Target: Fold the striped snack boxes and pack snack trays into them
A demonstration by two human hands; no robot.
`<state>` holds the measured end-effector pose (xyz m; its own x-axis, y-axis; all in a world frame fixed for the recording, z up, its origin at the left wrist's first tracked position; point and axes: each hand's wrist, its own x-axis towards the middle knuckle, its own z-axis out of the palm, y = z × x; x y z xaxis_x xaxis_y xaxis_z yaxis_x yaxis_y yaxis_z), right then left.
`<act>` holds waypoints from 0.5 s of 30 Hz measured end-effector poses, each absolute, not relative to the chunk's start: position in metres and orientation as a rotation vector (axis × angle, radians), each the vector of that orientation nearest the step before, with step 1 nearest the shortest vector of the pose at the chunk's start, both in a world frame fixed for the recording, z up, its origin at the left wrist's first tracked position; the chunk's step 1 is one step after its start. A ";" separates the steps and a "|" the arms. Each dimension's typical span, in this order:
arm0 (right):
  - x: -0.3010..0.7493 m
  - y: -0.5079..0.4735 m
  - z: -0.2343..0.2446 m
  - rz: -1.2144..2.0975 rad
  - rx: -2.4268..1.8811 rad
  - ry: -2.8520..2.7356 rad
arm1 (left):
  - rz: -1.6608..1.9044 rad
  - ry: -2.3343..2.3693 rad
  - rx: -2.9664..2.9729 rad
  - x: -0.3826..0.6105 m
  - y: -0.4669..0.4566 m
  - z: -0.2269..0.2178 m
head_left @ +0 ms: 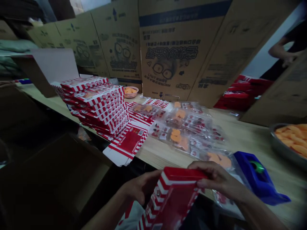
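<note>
A red and white striped carton [178, 201] is held up close to my body, tilted, just off the table's front edge. My left hand [141, 187] is against its left side, with the fingertips hidden behind it. My right hand [213, 177] grips the upper right corner, thumb on the near face and fingers over the top. Just beyond the carton, clear plastic packs [178, 137] with orange pieces and small printed sachets lie spread on the table. Flat striped cartons [130, 139] are lying left of these packs.
A tall stack of striped boxes [103, 105] stands at left, and a blue tape dispenser [259, 179] at right. Orange pieces fill a metal bowl [275, 140] and a small pink basket [134, 94]. Large cardboard boxes [172, 48] wall the back. Another person's arm [280, 51] shows far right.
</note>
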<state>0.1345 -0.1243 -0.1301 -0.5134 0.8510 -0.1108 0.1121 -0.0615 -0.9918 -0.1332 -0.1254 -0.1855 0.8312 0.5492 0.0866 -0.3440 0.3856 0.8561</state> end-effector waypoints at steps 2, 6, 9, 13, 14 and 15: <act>0.140 -0.117 -0.130 1.639 -0.975 -1.528 | 0.377 0.217 1.001 -0.131 -0.130 -0.195; 0.137 -0.109 -0.141 1.660 -0.950 -1.431 | 0.313 0.235 0.912 -0.129 -0.143 -0.213; 0.129 -0.108 -0.151 1.662 -0.960 -1.372 | 0.390 0.251 0.883 -0.136 -0.149 -0.211; 0.116 -0.107 -0.168 1.615 -0.891 -1.246 | 0.481 0.370 0.892 -0.153 -0.152 -0.187; 0.113 -0.107 -0.172 1.607 -0.864 -1.194 | 0.520 0.418 0.922 -0.158 -0.151 -0.177; 0.109 -0.106 -0.177 1.611 -0.838 -1.144 | 0.575 0.485 0.964 -0.164 -0.149 -0.163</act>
<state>0.1090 -0.1061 -0.1766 -0.3090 0.9510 -0.0059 -0.3082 -0.1060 -0.9454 -0.1643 -0.1491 -0.1635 0.7505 0.6482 -0.1284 -0.2361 0.4445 0.8641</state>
